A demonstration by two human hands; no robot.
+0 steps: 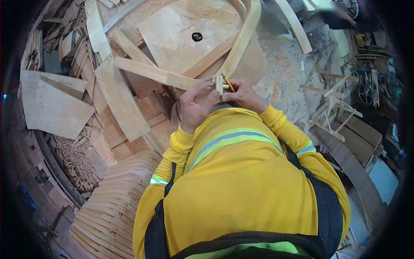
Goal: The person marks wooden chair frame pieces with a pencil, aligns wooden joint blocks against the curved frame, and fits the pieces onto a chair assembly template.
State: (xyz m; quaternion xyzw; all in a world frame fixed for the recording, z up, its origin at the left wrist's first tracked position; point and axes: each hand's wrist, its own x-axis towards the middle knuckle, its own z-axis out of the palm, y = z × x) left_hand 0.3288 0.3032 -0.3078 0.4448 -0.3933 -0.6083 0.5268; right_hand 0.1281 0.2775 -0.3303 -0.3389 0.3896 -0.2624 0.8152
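Just in front of my waist, my left hand [197, 102] is closed on a small cross-shaped wooden piece [219, 85], a block with a short peg through it, gripped between thumb and fingers. My right hand [246, 96] is closed around a yellow pencil [228, 83] that slants up past the block. Its fingertips also meet the peg side of the wooden piece. Right behind both hands lie curved wooden strips [159, 74] on a pale wooden board [181, 26] with a dark round hole [197, 36].
Stacked curved wooden slats [116, 203] stand at my lower left, beside a heap of offcuts [75, 166]. Flat wooden panels [56, 105] lie further left. A stool-like wooden frame [332, 105] stands on the right. Another person [345, 19] is at the upper right.
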